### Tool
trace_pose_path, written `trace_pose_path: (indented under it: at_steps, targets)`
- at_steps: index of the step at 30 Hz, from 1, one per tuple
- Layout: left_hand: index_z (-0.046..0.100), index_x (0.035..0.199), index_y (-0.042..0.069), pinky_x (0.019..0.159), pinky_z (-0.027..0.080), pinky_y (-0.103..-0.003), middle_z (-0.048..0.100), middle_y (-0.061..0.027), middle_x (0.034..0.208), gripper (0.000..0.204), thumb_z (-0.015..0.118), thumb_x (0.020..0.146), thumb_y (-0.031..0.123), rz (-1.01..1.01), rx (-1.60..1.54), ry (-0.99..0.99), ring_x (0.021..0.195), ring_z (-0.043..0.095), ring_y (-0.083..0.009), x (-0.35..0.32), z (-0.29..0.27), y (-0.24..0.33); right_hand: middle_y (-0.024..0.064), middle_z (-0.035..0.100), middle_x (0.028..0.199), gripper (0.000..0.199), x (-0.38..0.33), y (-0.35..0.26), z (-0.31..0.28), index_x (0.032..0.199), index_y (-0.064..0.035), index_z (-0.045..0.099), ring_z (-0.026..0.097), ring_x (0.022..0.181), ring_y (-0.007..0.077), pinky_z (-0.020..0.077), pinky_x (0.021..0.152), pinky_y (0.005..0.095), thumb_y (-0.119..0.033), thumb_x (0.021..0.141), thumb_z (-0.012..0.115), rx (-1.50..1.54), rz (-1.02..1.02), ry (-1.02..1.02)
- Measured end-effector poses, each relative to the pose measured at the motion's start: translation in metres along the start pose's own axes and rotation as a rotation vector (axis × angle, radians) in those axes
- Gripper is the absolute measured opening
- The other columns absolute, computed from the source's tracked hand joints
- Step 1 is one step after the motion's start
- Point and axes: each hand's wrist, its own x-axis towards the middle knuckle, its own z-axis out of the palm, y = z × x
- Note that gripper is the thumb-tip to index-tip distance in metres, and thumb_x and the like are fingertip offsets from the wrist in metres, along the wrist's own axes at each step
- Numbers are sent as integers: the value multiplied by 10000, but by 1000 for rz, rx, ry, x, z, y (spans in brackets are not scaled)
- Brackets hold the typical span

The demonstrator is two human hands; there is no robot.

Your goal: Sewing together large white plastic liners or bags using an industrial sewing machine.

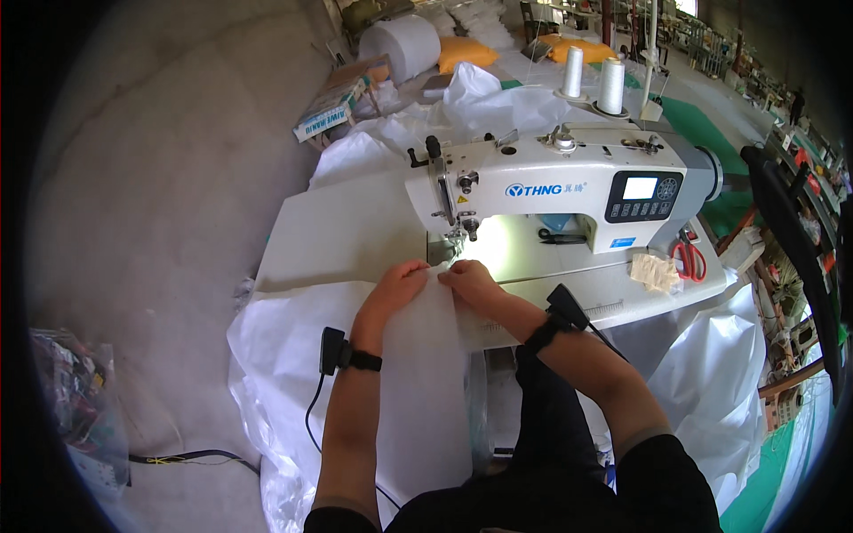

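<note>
- White woven fabric [418,355] lies on the sewing table [329,240], its leading edge just before the presser foot [455,238] of the sewing machine [560,182].
- Left hand [395,286] and right hand [471,280] pinch that edge, fingers closed on it.
- Risk: fingertips sit near the needle; exact clearance is apparently small, though unclear.
- Risk: fabric hanging off the table front could drag the seam askew.

lit pale screen [640,187] on machine, cardboard box [342,99] behind
</note>
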Motion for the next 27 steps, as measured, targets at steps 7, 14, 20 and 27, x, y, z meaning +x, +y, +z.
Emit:
trace_pose_path:
  at_steps: [7, 14, 20, 27]
  targets:
    - [669, 911, 5, 700, 446, -277, 611, -13, 799, 250, 602, 924, 246, -43, 166, -35, 769, 530, -97, 27, 8, 5, 54, 635, 734, 265, 1, 11, 9, 851, 27, 639, 581, 688, 115, 482, 642, 296, -235, 879, 667, -333, -263, 306]
    - [653, 900, 11, 677, 427, -269, 587, 6, 772, 203, 623, 916, 211, -10, 97, -26, 738, 491, -84, 42, 11, 1, 64, 630, 682, 282, 0, 20, 13, 818, 18, 661, 565, 660, 123, 472, 623, 309, -258, 874, 655, 4, -230, 347]
    - [639, 884, 5, 660, 418, -267, 559, 7, 729, 218, 628, 911, 221, 20, 46, -16, 711, 469, -80, 41, 14, 4, 140, 629, 648, 256, -3, 17, 7, 796, 24, 649, 604, 606, 245, 488, 628, 372, -225, 855, 629, -5, -143, 263]
    - [649, 850, 25, 666, 400, -239, 540, 45, 735, 206, 622, 929, 213, -74, 135, -140, 716, 456, -59, 45, 7, 4, 133, 641, 681, 209, -5, 19, 19, 817, 25, 648, 604, 630, 206, 499, 649, 345, -177, 865, 624, -117, -289, 450]
